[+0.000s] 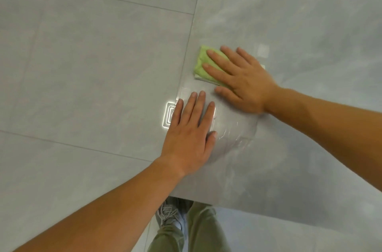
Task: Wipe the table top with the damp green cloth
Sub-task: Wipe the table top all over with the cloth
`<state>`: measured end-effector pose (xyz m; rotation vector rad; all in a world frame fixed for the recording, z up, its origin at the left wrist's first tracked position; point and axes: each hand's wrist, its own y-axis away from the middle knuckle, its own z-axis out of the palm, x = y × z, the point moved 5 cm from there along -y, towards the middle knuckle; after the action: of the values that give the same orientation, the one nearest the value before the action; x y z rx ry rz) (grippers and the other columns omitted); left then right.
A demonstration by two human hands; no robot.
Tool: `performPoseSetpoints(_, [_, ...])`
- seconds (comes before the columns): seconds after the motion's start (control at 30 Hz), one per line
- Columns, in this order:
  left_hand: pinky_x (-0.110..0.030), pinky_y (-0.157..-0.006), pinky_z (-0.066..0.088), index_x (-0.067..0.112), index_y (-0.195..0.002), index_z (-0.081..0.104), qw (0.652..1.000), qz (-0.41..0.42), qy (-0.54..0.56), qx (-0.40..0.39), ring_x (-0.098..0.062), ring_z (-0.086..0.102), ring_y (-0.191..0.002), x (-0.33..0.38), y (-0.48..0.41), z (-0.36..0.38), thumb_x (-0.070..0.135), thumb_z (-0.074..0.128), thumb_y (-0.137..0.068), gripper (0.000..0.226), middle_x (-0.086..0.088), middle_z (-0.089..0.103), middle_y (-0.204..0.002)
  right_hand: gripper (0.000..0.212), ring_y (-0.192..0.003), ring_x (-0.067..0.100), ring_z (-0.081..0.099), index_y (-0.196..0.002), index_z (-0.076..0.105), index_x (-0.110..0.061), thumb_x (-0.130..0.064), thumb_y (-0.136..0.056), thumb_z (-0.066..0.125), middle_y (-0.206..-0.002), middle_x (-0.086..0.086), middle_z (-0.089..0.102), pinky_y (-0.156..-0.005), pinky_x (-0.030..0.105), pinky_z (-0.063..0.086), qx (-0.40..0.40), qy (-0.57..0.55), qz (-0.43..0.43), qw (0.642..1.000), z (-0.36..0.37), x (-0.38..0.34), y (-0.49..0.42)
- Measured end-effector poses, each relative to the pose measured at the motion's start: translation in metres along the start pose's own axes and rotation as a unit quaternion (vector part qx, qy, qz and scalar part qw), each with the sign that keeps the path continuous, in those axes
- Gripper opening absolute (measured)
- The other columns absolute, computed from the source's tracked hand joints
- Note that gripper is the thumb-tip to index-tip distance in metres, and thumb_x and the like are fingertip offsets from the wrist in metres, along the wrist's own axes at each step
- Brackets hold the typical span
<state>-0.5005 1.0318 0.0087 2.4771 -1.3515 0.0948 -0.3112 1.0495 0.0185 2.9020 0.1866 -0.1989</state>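
Two hands of mine lie flat in the head view, both on the glossy grey stone-look counter (299, 24). My right hand (244, 80) reaches in from the right and presses down on the folded light-green cloth (203, 59). Its fingers are straight and spread, not curled round the fabric, and its thumb lies on the bare counter just near of the cloth. The cloth sits flat on the counter, close to the counter's left edge and far of my left hand, with its left part showing beyond my fingertips and a pale layer along its near edge. My left hand (190, 136) is released too, palm down with straight fingers pointing far. It rests at the counter's left edge and holds nothing. Just right of it a wet smear (233, 132) shines on the surface. Left of the counter lies the grey tiled floor (82, 45), with a bright square reflection (168, 115) beside my left little finger. Near me, below the counter's edge, are a grey laced shoe (169, 216) and olive trousers (202, 231).
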Motion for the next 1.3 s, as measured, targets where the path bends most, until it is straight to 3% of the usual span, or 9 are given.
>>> performPoseSetpoints(0.07, [-0.053, -0.123, 0.005, 0.012, -0.159, 0.011, 1.0, 0.003, 0.004, -0.004, -0.03, -0.01, -0.154, 0.001, 0.004, 0.001, 0.045, 0.022, -0.103, 0.067, -0.015, -0.004, -0.167, 0.062, -0.153, 0.03, 0.008, -0.158, 0.017, -0.031, -0.054, -0.101, 0.013, -0.167, -0.001, 0.009, -0.123, 0.05, 0.007, 0.006, 0.007, 0.033, 0.999, -0.005, 0.026, -0.002])
performPoseSetpoints(0.23, [-0.053, -0.123, 0.005, 0.013, -0.159, 0.01, 1.0, 0.005, 0.013, -0.006, -0.03, -0.011, -0.153, 0.0, 0.007, 0.0, 0.044, 0.017, -0.102, 0.066, -0.015, -0.005, -0.167, 0.062, -0.153, 0.033, 0.005, -0.158, 0.012, -0.031, -0.054, -0.101, 0.011, -0.168, -0.001, 0.003, -0.123, 0.052, 0.005, 0.071, -0.079, 0.307, 0.946, -0.016, 0.062, -0.019])
performPoseSetpoints(0.47, [-0.053, -0.123, 0.006, 0.014, -0.158, 0.018, 0.999, -0.008, 0.041, 0.023, -0.028, -0.005, -0.154, 0.003, 0.007, 0.001, 0.044, 0.024, -0.101, 0.065, -0.013, 0.002, -0.167, 0.06, -0.154, 0.027, 0.001, -0.158, 0.013, -0.032, -0.054, -0.102, 0.016, -0.168, -0.004, 0.003, -0.124, 0.05, 0.006, 0.014, -0.039, 0.137, 0.99, 0.021, -0.025, 0.089])
performPoseSetpoints(0.67, [-0.048, -0.124, -0.002, 0.015, -0.158, 0.016, 0.998, -0.008, 0.049, 0.029, -0.025, -0.01, -0.154, 0.002, 0.008, 0.002, 0.045, 0.024, -0.102, 0.064, -0.01, -0.001, -0.167, 0.065, -0.153, 0.032, 0.004, -0.158, 0.012, -0.031, -0.056, -0.099, 0.013, -0.168, -0.001, 0.001, -0.123, 0.051, 0.007, 0.077, -0.082, 0.406, 0.907, 0.007, 0.064, 0.083])
performPoseSetpoints(0.73, [-0.049, -0.124, 0.0, 0.014, -0.157, 0.021, 0.998, -0.006, 0.057, 0.039, -0.025, -0.007, -0.154, 0.002, 0.009, 0.002, 0.044, 0.024, -0.101, 0.064, -0.011, 0.003, -0.167, 0.066, -0.153, 0.033, 0.004, -0.159, 0.012, -0.03, -0.057, -0.098, 0.012, -0.168, 0.001, 0.002, -0.123, 0.051, 0.008, 0.085, -0.068, 0.376, 0.92, 0.012, 0.033, 0.083])
performPoseSetpoints(0.9, [-0.049, -0.124, 0.004, 0.01, -0.153, 0.033, 0.995, -0.012, 0.074, 0.069, -0.026, 0.004, -0.154, 0.003, 0.012, 0.0, 0.041, 0.026, -0.101, 0.061, -0.014, 0.014, -0.166, 0.061, -0.154, 0.029, 0.007, -0.158, 0.02, -0.028, -0.054, -0.103, 0.022, -0.167, 0.0, 0.011, -0.122, 0.052, 0.012, 0.033, -0.033, 0.107, 0.993, 0.041, -0.062, 0.137])
performPoseSetpoints(0.97, [-0.049, -0.124, 0.004, 0.008, -0.152, 0.036, 0.993, -0.019, 0.084, 0.08, -0.028, 0.006, -0.154, 0.004, 0.022, 0.002, 0.04, 0.03, -0.101, 0.059, -0.015, 0.016, -0.165, 0.06, -0.152, 0.031, 0.014, -0.157, 0.025, -0.028, -0.053, -0.102, 0.02, -0.166, 0.001, 0.016, -0.121, 0.053, 0.015, 0.041, -0.017, 0.114, 0.993, 0.037, -0.034, 0.135])
performPoseSetpoints(1.13, [-0.055, -0.122, 0.005, 0.01, -0.151, 0.037, 0.993, -0.054, 0.064, 0.086, -0.03, 0.007, -0.154, 0.017, 0.062, 0.014, 0.039, 0.036, -0.101, 0.058, -0.018, 0.015, -0.165, 0.065, -0.153, 0.033, 0.008, -0.158, 0.017, -0.029, -0.056, -0.098, 0.014, -0.168, 0.001, 0.005, -0.122, 0.052, 0.009, 0.095, -0.092, 0.369, 0.92, 0.023, 0.015, 0.109])
performPoseSetpoints(1.3, [-0.057, -0.121, 0.008, 0.012, -0.153, 0.034, 0.991, -0.099, 0.055, 0.076, -0.029, 0.006, -0.154, 0.021, 0.092, 0.023, 0.04, 0.035, -0.099, 0.061, -0.016, 0.014, -0.165, 0.064, -0.153, 0.032, 0.006, -0.159, 0.017, -0.028, -0.055, -0.101, 0.024, -0.167, 0.002, 0.008, -0.12, 0.056, 0.016, 0.047, -0.037, 0.104, 0.993, 0.053, -0.105, 0.162])
